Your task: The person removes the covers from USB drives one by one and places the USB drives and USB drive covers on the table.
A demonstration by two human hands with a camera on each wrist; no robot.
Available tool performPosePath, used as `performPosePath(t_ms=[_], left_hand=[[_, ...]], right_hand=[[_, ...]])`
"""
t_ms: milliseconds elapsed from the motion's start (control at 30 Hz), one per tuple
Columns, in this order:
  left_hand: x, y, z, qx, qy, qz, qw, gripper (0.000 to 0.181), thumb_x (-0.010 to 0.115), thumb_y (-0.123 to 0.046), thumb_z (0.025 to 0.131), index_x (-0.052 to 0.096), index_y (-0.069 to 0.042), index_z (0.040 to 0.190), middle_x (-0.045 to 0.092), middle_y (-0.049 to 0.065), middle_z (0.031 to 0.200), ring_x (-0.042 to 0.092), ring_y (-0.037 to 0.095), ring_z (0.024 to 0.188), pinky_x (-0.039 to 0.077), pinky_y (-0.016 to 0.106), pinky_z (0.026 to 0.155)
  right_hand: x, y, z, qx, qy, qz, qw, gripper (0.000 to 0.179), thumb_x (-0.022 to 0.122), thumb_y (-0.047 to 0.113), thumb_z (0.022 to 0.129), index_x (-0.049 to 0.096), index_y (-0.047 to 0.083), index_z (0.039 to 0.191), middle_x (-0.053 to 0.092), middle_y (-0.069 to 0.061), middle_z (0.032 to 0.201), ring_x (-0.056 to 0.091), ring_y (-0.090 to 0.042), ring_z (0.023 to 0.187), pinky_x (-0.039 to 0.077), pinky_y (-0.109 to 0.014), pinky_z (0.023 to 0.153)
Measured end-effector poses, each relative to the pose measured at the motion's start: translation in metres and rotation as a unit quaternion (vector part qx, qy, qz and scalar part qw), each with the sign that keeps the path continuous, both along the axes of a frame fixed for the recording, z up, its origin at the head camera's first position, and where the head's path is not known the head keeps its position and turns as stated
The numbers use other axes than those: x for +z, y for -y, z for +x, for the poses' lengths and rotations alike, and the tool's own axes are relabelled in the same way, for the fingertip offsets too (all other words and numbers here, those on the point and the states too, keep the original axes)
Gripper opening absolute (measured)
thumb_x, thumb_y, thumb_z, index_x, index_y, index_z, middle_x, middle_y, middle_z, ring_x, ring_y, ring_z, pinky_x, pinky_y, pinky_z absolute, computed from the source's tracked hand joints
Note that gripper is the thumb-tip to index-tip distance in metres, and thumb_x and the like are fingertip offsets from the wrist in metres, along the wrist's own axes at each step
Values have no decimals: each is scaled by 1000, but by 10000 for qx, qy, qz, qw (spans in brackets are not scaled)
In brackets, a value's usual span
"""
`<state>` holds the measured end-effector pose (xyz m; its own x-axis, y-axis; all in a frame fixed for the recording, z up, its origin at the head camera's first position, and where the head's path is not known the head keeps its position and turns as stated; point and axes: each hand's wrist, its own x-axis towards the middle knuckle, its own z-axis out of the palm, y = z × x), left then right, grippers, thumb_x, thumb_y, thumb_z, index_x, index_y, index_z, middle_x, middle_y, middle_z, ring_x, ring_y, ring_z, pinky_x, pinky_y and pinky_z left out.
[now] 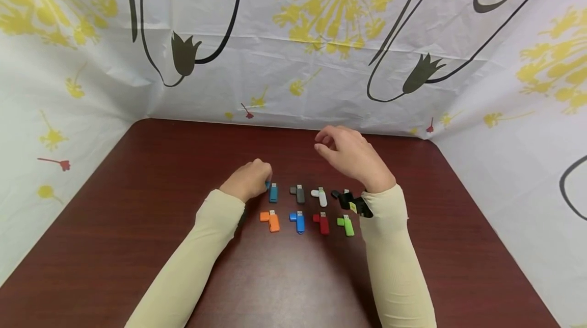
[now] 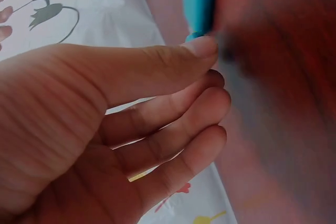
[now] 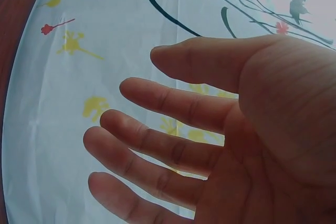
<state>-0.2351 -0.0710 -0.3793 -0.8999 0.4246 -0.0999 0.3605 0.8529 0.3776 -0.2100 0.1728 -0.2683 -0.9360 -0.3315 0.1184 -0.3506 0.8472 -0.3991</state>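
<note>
My left hand [image 1: 249, 179] is low over the table at the left end of the back row of USB sticks. Its thumb and forefinger pinch the small teal cap [image 1: 268, 185], mostly hidden by the fingers. Right beside it lies the teal USB stick [image 1: 273, 193], its metal plug bare; in the left wrist view the stick [image 2: 198, 1] shows just past the thumb tip. My right hand [image 1: 353, 155] is held behind the right end of the row, fingers loosely bent and holding nothing. In the right wrist view its fingers [image 3: 157, 98] are spread apart.
Grey [image 1: 300, 194] and white [image 1: 322, 197] sticks continue the back row; a black cap [image 1: 335, 194] lies near my right wrist, which partly hides its stick. In front lie orange [image 1: 273, 221], blue [image 1: 300, 222], red [image 1: 324, 224] and green [image 1: 348, 226] sticks with caps. Patterned sheeting [image 1: 275, 88] surrounds the table.
</note>
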Motion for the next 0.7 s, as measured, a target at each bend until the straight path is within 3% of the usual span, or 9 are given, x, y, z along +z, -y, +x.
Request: performPosePath(t_ms=[167, 700], left_hand=[[-5, -2, -2, 45, -37, -12, 10000, 15, 71, 2, 102, 78, -5, 91, 70, 7, 83, 63, 18, 73, 55, 29, 70], [-4, -4, 2, 124, 32, -48, 9999, 18, 69, 1, 103, 75, -6, 88, 61, 7, 74, 58, 18, 68, 50, 28, 66]], right_hand=[[1, -1, 0, 7, -46, 29, 10000, 25, 63, 25, 109, 73, 11, 127, 76, -7, 115, 69, -26, 106, 56, -49, 93], [-1, 0, -1, 29, 45, 116, 9999, 25, 63, 24, 109, 73, 10, 126, 75, -7, 115, 68, -27, 105, 56, -49, 92]])
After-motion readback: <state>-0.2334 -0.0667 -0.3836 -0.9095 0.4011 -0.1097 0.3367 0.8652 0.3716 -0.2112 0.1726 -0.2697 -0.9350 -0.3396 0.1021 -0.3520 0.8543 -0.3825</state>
